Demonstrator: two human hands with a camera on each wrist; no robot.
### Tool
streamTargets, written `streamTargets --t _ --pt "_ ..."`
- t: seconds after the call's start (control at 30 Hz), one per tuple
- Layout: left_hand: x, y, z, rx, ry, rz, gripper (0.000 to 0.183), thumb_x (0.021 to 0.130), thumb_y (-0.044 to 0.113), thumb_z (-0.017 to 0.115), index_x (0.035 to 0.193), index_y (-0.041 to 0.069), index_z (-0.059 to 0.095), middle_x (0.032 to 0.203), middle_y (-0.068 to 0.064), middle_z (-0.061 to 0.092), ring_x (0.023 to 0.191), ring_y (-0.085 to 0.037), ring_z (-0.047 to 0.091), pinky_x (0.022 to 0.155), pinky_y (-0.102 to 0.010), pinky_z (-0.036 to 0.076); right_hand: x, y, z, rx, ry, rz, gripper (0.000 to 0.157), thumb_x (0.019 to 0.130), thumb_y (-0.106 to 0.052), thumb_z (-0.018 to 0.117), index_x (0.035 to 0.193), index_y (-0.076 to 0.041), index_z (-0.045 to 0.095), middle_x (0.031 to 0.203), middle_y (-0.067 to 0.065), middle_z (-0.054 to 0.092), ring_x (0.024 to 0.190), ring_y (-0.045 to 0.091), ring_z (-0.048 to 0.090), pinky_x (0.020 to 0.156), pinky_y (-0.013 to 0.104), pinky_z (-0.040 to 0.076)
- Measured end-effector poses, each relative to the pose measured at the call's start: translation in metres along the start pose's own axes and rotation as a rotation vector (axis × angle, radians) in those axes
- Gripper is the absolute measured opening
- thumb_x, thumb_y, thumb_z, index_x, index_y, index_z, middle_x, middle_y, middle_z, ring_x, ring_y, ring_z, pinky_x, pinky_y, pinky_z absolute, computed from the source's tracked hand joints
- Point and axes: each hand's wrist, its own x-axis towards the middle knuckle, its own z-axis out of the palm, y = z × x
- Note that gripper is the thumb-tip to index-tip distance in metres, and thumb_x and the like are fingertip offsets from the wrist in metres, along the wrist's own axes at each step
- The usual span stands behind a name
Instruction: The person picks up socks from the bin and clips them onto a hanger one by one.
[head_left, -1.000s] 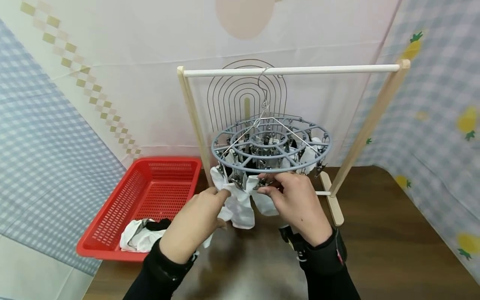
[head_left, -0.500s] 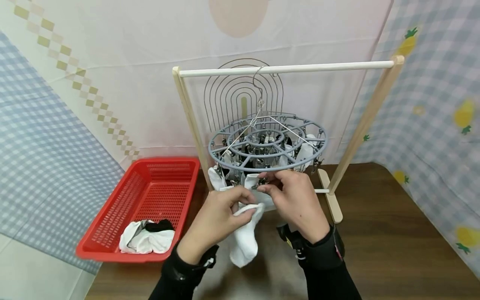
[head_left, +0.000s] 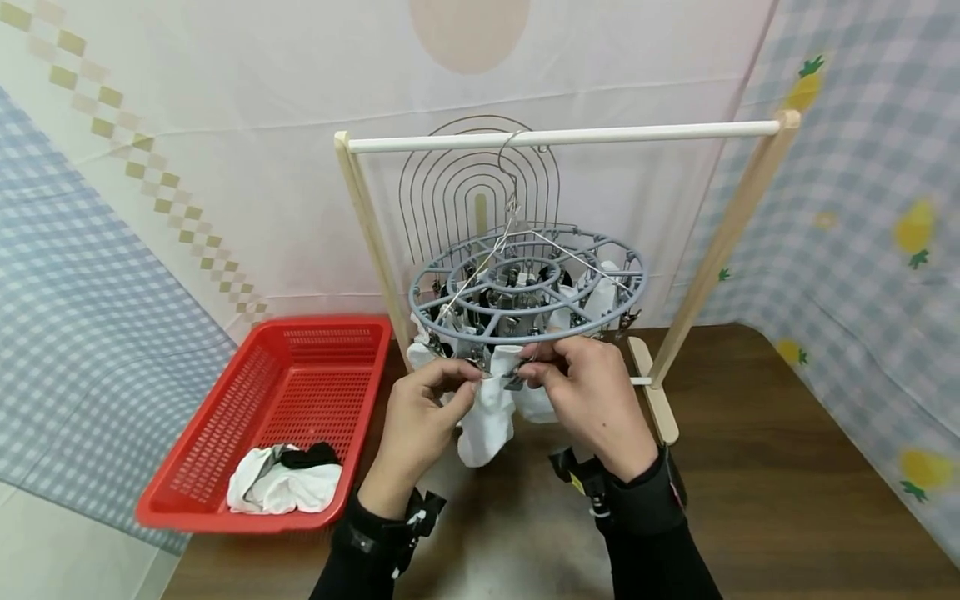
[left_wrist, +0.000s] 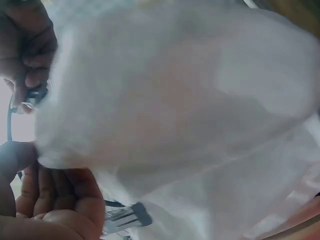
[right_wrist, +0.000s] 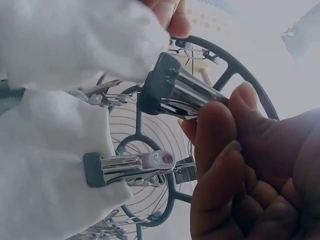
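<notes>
My left hand (head_left: 423,421) pinches the upper edge of a white sock (head_left: 486,429), which hangs below the front of a round grey clip hanger (head_left: 637,292). In the left wrist view the sock (left_wrist: 175,100) fills most of the picture. My right hand (head_left: 596,396) pinches a metal clip with grey padded tips between thumb and fingers. The right wrist view has that clip (right_wrist: 187,92) close beside the held sock's edge (right_wrist: 145,55); whether fabric lies between its tips I cannot tell. Below it, a second clip (right_wrist: 120,167) grips another white sock (right_wrist: 55,160).
A wooden stand with a white rod (head_left: 637,132) carries the hanger, where several white and dark socks hang. To the left, a red basket (head_left: 266,521) holds white socks (head_left: 292,487) and a black one (head_left: 311,456). The brown table (head_left: 765,467) extends to the right.
My left hand lifted the white sock from low beside the hanger up to the clip in my right hand. The right hand has stayed on the clip.
</notes>
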Motion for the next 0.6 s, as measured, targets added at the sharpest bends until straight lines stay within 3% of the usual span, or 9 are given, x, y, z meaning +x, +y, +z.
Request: streamTargets --t 0.13,0.3,0.47,0.6 --pt "-0.001 0.001 0.002 -0.044 -0.038 0.024 0.016 0.086 -0.002 0.068 0.096 0.009 0.073 0.093 -0.009 0.074 0.085 -0.016 0.066 0.071 -0.03 0.055 -0.001 0.001 0.0 -0.002 -0.006 0.019 0.008 0.092 -0.019 0.069 0.099 -0.021 0.073 0.087 -0.007 0.073 0.066 0.001 0.056 0.058 0.033 0.048" --pt "-0.001 0.012 0.004 -0.042 -0.079 0.133 0.017 0.085 -0.01 0.064 0.093 0.002 0.071 0.093 -0.014 0.073 0.089 -0.018 0.066 0.077 -0.033 0.056 0.001 0.002 -0.001 -0.004 -0.027 0.022 0.009 0.092 -0.019 0.068 0.1 -0.021 0.073 0.09 -0.006 0.073 0.067 0.003 0.056 0.059 0.034 0.048" --pt "0.001 0.006 0.008 -0.072 -0.029 0.215 0.015 0.085 -0.009 0.065 0.091 0.004 0.07 0.092 -0.014 0.074 0.091 -0.02 0.067 0.084 -0.034 0.056 0.003 0.002 0.0 -0.006 -0.058 0.003 0.007 0.091 -0.019 0.07 0.096 -0.019 0.073 0.089 -0.006 0.072 0.071 0.001 0.059 0.062 0.034 0.051" --pt "0.001 -0.004 0.01 -0.09 0.034 0.219 0.013 0.087 -0.003 0.068 0.09 0.01 0.072 0.092 -0.008 0.076 0.091 -0.019 0.068 0.087 -0.036 0.056 0.004 0.003 0.001 -0.009 -0.076 0.012 0.008 0.091 -0.019 0.07 0.097 -0.019 0.074 0.091 -0.005 0.073 0.071 0.001 0.059 0.062 0.034 0.051"
